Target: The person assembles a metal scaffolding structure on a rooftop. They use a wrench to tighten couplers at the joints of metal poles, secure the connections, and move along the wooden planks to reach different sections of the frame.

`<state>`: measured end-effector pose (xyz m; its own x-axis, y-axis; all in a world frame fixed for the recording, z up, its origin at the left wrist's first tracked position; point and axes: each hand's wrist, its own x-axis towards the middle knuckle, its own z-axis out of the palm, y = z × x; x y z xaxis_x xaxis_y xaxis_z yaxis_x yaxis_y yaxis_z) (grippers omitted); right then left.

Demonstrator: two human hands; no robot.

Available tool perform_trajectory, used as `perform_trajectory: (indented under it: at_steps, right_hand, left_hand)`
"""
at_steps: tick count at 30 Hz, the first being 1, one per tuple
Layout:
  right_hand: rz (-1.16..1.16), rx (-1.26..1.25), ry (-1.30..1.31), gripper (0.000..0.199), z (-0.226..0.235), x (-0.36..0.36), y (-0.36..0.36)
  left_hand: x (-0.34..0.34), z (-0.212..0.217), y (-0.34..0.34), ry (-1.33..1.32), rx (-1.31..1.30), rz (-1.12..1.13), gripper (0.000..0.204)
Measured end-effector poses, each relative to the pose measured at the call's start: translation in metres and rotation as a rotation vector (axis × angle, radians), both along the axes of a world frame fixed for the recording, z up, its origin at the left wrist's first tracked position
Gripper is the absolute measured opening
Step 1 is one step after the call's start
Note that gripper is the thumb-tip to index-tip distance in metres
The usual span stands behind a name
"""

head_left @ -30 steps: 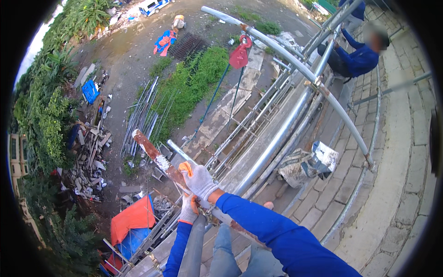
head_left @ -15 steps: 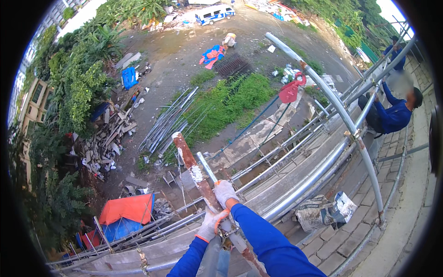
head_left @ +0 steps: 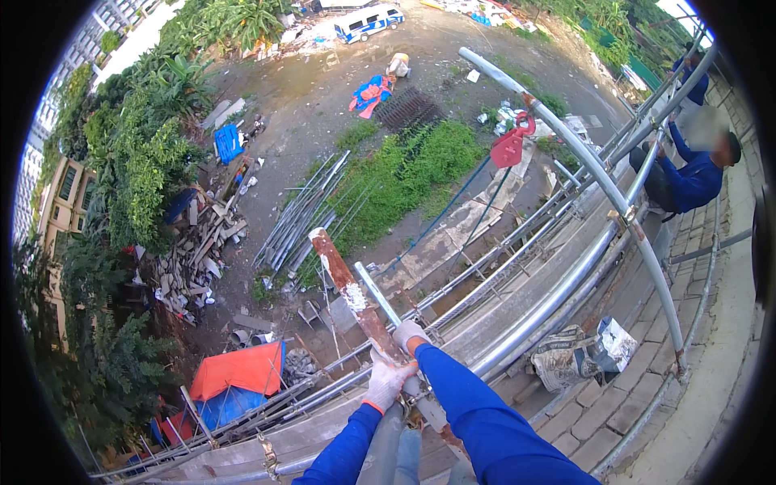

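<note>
Far left: trees and shrubs [head_left: 129,162] edge the yard far below; a building [head_left: 61,194] shows through them, bent by the lens.
Ground, left: a rubble heap [head_left: 190,259] lies beside a blue crate [head_left: 229,142]; whether the crate holds anything is too small to tell; an orange tarpaulin [head_left: 238,368] sits lower down.
Ground, centre: a bundle of long metal pipes [head_left: 299,214] lies on bare dirt next to a green patch of weeds [head_left: 404,174]; a white van [head_left: 368,20] stands at the top edge.
Left hand [head_left: 386,384]: gloved in white, grip closed around the rusty pipe [head_left: 356,299] low on its length.
Right hand [head_left: 408,333]: gloved, just above the left, grip apparently wrapped on the same pipe; the fingers are partly hidden.
Rusty pipe: tilted up and to the left, out over the drop; a white crust sits at mid-length; its lower end is hidden behind the blue sleeves.
Scaffold: silver scaffold tubes [head_left: 566,267] run diagonally; a red pulley [head_left: 509,147] hangs from a curved rail.
Ledge, right: brick ledge [head_left: 614,412] carrying a crumpled sack [head_left: 578,356], contents not visible.
Far right: another person [head_left: 687,174] in blue, cut off by the rim.
</note>
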<state>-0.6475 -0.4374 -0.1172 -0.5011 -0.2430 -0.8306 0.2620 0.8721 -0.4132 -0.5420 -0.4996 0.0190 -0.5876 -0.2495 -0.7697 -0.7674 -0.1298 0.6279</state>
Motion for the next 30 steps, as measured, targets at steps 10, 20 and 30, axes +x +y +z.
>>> perform_trajectory:
  at_steps: [10,20,30]
  right_hand:
    - [-0.106,-0.092,0.094,0.038,-0.025,0.011,0.016]
    - [-0.925,-1.14,0.081,0.021,0.133,-0.007,0.117]
    - [-1.662,-1.363,0.503,0.03,0.132,0.128,0.15]
  left_hand:
    - [0.006,-0.034,0.0,0.133,0.315,0.109,0.072]
    - [-0.002,-0.005,0.007,0.162,-0.901,-0.386,0.111]
    - [-0.028,0.048,0.031,0.524,-0.435,-1.523,0.037]
